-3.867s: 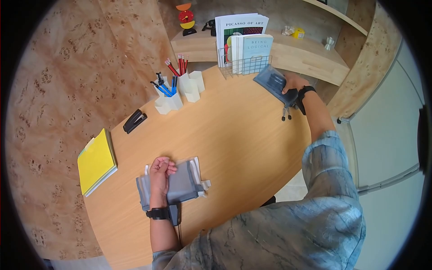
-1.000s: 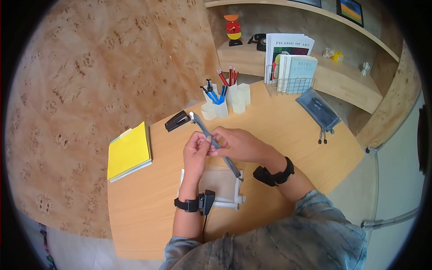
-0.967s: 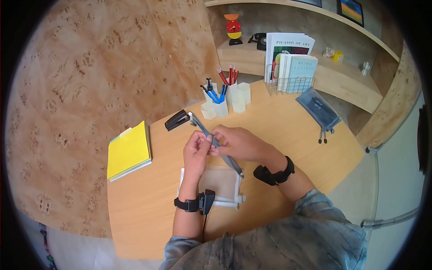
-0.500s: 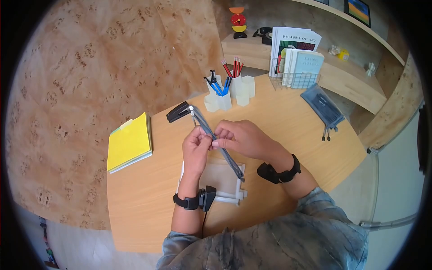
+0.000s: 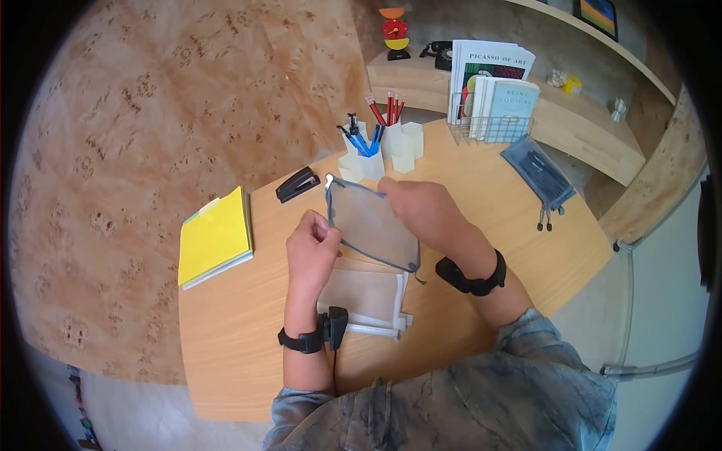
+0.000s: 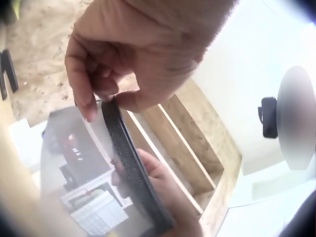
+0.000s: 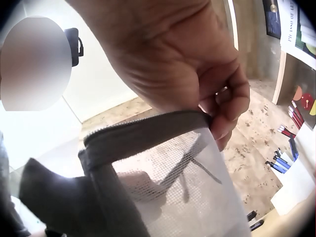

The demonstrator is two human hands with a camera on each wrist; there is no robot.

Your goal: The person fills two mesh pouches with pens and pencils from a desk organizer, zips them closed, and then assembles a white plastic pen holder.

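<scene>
A see-through mesh pouch with dark grey edging [image 5: 372, 227] hangs tilted above the desk, held between both hands. The left hand [image 5: 311, 252] pinches its left edge; in the left wrist view, thumb and fingers [image 6: 106, 94] meet at an end of the dark zip band [image 6: 129, 163]. The right hand [image 5: 429, 214] grips the upper right edge, and the right wrist view shows its fingertips on a corner of the zip band [image 7: 148, 131]. Below, white-edged mesh pouches [image 5: 365, 295] lie on the desk, partly covered by the left forearm.
Yellow folder [image 5: 216, 239] at the desk's left, black stapler [image 5: 298, 185] behind the hands, white holders [image 5: 406, 147] with pens and pencils at the back. A wire rack [image 5: 492, 129] of books and a filled dark pouch [image 5: 539, 173] are at the back right.
Since half a second ago the dark-edged pouch has turned from edge-on to show its mesh face. The right hand has moved up and right, the left hand slightly left. Earlier, the right hand was at the filled pouch.
</scene>
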